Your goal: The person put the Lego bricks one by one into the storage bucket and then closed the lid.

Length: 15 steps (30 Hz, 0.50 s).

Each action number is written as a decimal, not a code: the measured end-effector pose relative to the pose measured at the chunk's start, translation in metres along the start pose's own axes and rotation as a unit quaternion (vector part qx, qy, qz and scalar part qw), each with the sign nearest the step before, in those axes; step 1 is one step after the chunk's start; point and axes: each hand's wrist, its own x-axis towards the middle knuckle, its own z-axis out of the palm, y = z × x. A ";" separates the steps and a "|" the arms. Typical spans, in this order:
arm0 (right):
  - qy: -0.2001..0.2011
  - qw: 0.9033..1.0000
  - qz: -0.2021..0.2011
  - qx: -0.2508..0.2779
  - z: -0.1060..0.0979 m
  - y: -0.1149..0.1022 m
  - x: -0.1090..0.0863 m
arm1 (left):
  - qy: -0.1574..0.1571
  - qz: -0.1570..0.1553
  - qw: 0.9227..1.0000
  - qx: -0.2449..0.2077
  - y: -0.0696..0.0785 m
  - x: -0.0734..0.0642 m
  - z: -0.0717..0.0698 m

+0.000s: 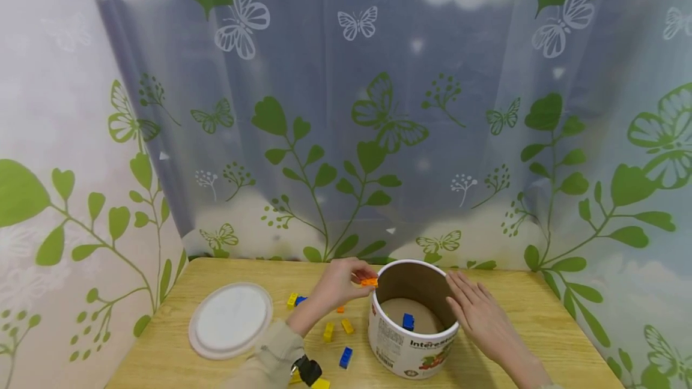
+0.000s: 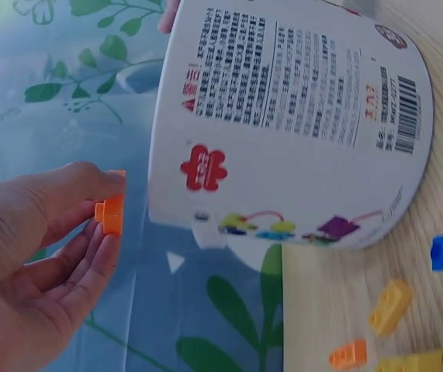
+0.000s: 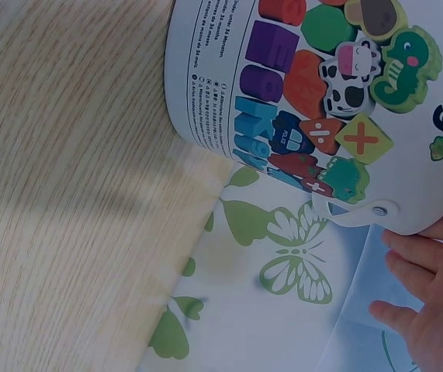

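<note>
My left hand (image 1: 346, 281) pinches an orange toy brick (image 2: 112, 208) between thumb and fingers, at the left rim of a white round bucket (image 1: 390, 341). In the left wrist view that brick is just outside the bucket's wall. My right hand (image 1: 478, 314) rests against the bucket's right rim with its fingers extended. Inside the bucket a blue brick (image 1: 408, 321) shows near the front wall. On the table left of the bucket lie yellow bricks (image 1: 328, 332), another blue brick (image 1: 346, 357) and a small orange brick (image 2: 348, 354).
A round white lid (image 1: 229, 320) lies on the wooden table (image 1: 178, 305) at the left. More yellow bricks (image 1: 321, 383) are partly hidden by my left wrist. Behind the table hangs a curtain (image 1: 335, 137) printed with leaves and butterflies.
</note>
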 end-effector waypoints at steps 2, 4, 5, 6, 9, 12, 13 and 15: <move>0.000 1.000 0.001 -0.001 0.000 0.000 0.000 | -0.002 0.002 1.000 -0.005 0.003 0.005 0.005; 0.003 1.000 0.000 -0.002 0.001 0.001 0.000 | -0.006 0.003 1.000 -0.014 0.006 0.009 0.010; 0.005 1.000 0.000 -0.002 0.001 0.001 0.000 | -0.007 0.004 1.000 -0.018 0.007 0.011 0.012; 0.007 1.000 0.000 -0.002 0.002 0.001 0.000 | -0.009 0.004 1.000 -0.021 0.009 0.013 0.015; 0.011 1.000 -0.002 -0.005 0.003 0.001 -0.001 | -0.014 0.002 0.999 -0.030 0.013 0.018 0.024; 0.013 1.000 -0.003 -0.004 0.003 0.001 -0.001 | -0.018 -0.001 0.999 -0.031 0.017 0.023 0.033; 0.013 1.000 -0.003 -0.005 0.003 0.001 -0.001 | -0.019 -0.001 0.999 -0.033 0.018 0.024 0.036; 0.010 1.000 0.000 -0.002 0.002 0.001 -0.001 | -0.019 0.002 0.999 -0.031 0.021 0.028 0.041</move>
